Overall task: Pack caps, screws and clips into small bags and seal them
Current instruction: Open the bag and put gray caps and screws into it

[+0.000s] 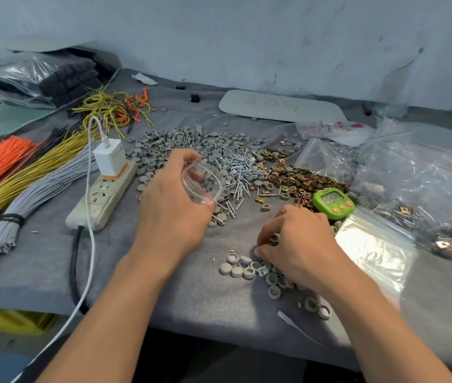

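My left hand (173,200) holds a small clear zip bag (202,183) with a red seal line; its mouth is held open and a few grey caps lie inside. My right hand (299,244) is curled over a small cluster of grey caps (242,268) near the table's front and pinches some of them. Behind lie a large heap of grey caps (180,142), a pile of silver screws (240,167) and a pile of brass clips (302,179).
A stack of empty zip bags (373,244) lies right of my right hand, a green timer (333,201) just behind it. Filled bags (426,183) crowd the right. A power strip (103,194) with a white charger and wire bundles (26,172) occupy the left.
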Available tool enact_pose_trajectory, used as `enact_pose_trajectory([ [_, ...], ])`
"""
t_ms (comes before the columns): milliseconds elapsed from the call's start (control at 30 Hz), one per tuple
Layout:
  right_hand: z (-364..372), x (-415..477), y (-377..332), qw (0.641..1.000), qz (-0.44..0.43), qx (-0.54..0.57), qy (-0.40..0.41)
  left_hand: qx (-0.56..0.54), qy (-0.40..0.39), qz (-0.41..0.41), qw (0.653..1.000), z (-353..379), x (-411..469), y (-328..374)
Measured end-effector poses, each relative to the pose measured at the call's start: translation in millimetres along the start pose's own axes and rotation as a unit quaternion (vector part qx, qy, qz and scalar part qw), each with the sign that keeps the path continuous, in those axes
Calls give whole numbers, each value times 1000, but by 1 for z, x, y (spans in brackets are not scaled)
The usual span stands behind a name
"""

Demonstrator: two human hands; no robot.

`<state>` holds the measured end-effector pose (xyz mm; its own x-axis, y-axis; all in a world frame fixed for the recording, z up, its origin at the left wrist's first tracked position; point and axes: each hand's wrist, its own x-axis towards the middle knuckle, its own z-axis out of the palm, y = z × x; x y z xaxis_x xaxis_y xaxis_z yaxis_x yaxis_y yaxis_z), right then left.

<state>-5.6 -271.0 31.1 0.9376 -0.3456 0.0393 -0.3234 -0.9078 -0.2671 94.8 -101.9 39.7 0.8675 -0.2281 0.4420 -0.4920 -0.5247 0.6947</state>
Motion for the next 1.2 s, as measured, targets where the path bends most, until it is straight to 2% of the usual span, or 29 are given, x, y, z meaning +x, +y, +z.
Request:
enact_pose_trajectory([
  [67,1,-1,-4,1000,-8,11,10,14,-12,7,1000,5,-1,1],
  [133,1,-2,-7,995,-6,75,72,37,-29,15,999,11,-2,1],
  [233,-3,-4,-12,951,-11,215,222,82,-76,52,992,19,-6,2],
  [300,-5,-4,-15,928,-27,257,267,109,-92,91,986,24,-9,5],
  [367,-4,-2,-18,926,-39,264,267,102,-112,109,982,29,-11,10],
  [533,4,8,-23,949,-50,232,207,47,-149,101,982,33,-13,14],
  [700,2,10,-19,915,-32,295,274,3,-100,34,994,23,-8,13],
  [767,0,7,-14,929,-35,281,240,-9,-61,11,998,17,-4,10],
  [867,1,2,-12,981,-53,182,45,-13,-6,-12,1000,7,-1,7],
  [933,6,1,-13,991,-56,110,-43,-15,16,-16,1000,1,1,5],
  [1100,8,1,-10,991,-39,104,-79,-12,16,-13,1000,-2,1,3],
  [1200,9,2,-7,990,-22,134,-36,-9,10,-12,1000,0,2,1],
])
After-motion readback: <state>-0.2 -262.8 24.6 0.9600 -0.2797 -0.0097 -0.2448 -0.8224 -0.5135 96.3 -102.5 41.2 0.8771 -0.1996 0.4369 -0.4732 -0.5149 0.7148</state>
